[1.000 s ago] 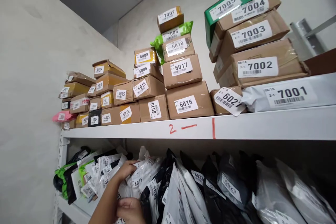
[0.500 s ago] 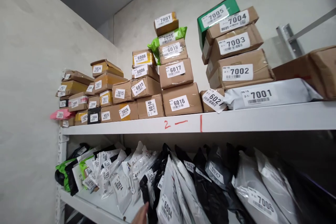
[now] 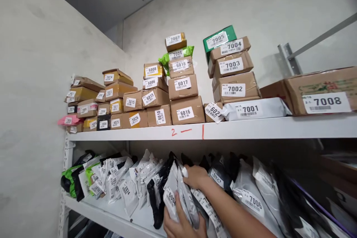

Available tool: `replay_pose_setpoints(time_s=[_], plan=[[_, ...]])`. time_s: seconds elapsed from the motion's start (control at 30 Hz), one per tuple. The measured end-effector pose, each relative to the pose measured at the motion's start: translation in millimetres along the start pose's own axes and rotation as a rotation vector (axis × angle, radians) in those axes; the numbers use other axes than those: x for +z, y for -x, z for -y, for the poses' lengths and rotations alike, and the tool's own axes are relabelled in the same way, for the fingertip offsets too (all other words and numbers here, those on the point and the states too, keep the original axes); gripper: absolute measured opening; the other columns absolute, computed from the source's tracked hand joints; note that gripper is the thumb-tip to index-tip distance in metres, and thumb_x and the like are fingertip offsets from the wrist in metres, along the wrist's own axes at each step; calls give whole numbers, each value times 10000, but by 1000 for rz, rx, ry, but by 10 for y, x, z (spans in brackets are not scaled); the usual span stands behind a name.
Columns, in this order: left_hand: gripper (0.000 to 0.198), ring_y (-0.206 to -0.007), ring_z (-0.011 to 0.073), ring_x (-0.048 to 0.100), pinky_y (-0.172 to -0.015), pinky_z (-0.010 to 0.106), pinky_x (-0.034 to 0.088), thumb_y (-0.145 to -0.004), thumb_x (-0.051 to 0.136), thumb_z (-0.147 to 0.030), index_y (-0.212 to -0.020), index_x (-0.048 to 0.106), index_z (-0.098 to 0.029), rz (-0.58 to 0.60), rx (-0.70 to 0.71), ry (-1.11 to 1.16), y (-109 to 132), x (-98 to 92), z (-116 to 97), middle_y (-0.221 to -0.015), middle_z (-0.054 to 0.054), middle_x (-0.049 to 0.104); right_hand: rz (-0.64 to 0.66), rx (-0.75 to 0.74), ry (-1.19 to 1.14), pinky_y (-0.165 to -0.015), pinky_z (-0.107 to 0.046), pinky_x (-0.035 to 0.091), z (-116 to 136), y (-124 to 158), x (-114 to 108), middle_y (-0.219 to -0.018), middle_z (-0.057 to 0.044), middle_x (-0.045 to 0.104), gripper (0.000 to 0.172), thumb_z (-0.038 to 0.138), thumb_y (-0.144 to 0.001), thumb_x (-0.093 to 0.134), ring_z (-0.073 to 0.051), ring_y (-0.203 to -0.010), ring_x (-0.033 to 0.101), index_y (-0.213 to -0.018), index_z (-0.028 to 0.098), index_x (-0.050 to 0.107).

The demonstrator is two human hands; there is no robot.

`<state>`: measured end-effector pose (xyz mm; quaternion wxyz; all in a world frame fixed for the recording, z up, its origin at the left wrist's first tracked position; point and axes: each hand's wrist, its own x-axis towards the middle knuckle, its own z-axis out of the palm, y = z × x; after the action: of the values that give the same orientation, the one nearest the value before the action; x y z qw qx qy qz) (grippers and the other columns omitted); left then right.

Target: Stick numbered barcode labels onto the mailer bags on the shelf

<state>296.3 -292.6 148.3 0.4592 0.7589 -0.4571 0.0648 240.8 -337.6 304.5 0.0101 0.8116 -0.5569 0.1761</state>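
Head view: right hand [image 3: 196, 177] pinching tops of upright mailers; left hand [image 3: 181, 223] gripping grey mailer 6004 [image 3: 170, 197] on lower shelf [image 3: 111, 214]. Packed tight; tugging likely to topple neighbouring bags off the edge.

left hand [image 3: 181, 225] cut off, fingers hidden

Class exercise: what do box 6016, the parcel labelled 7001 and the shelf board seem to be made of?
Box 6016: brown corrugated cardboard, matte, probably sealed with glossy tape. Parcel 7001: thin grey-white plastic film, to judge by its soft wrinkles and sheen. Shelf board: likely painted metal; smooth white edge, marked in red.
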Motion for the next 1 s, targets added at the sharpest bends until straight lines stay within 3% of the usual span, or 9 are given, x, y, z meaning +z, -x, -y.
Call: replay_pose_setpoints(time_s=[0.1, 0.2, 0.37, 0.53, 0.7, 0.87, 1.0], plan=[[709, -1246, 483, 377, -1063, 577, 283, -783, 452, -444, -1412, 329, -141, 51, 45, 70, -101, -219, -24, -1391, 259, 322, -54, 49, -20, -828, -411, 498, -26, 66, 134, -1063, -251, 681, 367, 155, -799, 495, -350, -1038, 636, -1138, 56, 595], [617, -1225, 443, 395, -1041, 531, 320, -847, 301, -372, -1410, 322, -119, 28, 98, 58, -167, -335, -37, -1344, 262, 334, -93, 107, -54, -830, -374, 502, -28, 106, 191, -1049, -248, 686, 322, 100, -813, 450, -322, -1028, 646, -1086, 29, 605], [592, -1225, 398, 386, -1044, 471, 334, -879, 218, -391, -1385, 349, -113, -28, 148, 120, -290, -251, -23, -1301, 229, 320, -103, 119, -100, -851, -378, 498, -39, 172, 176, -1040, -267, 682, 314, 103, -823, 441, -328, -1021, 647, -1067, -7, 605], [593, -1163, 430, 442, -984, 486, 389, -885, 272, -360, -1413, 195, -101, -90, 46, 95, -358, -74, 10, -1231, 243, 297, -44, 56, -128, -851, -399, 498, -36, 253, 176, -1049, -268, 678, 378, 99, -734, 532, -357, -1032, 636, -1091, -12, 590], [743, -1330, 439, 271, -1028, 509, 379, -824, 436, -361, -1427, 61, -141, -194, 191, 131, -303, -194, 132, -1394, 257, 137, -35, 4, -174, -826, -394, 492, -44, 380, 134, -1080, -227, 672, 590, 147, -621, 666, -368, -1029, 629, -1184, 44, 525], [647, -1311, 396, 311, -1010, 576, 388, -849, 450, -357, -1406, 192, -154, -449, 342, 251, -346, -344, 459, -1412, 227, 244, -220, -96, -335, -689, -328, 466, -116, 755, 9, -824, -61, 672, 529, 256, -805, 515, -239, -760, 654, -1313, 157, 405], [494, -1260, 409, 364, -970, 603, 402, -836, 450, -308, -1308, 425, -167, -335, 444, 178, -327, -289, 651, -1394, 199, 270, -403, -139, -652, -557, -263, 438, -271, 1150, 110, -706, 15, 572, 422, 484, -847, 444, -142, -526, 538, -1154, 203, 515]])
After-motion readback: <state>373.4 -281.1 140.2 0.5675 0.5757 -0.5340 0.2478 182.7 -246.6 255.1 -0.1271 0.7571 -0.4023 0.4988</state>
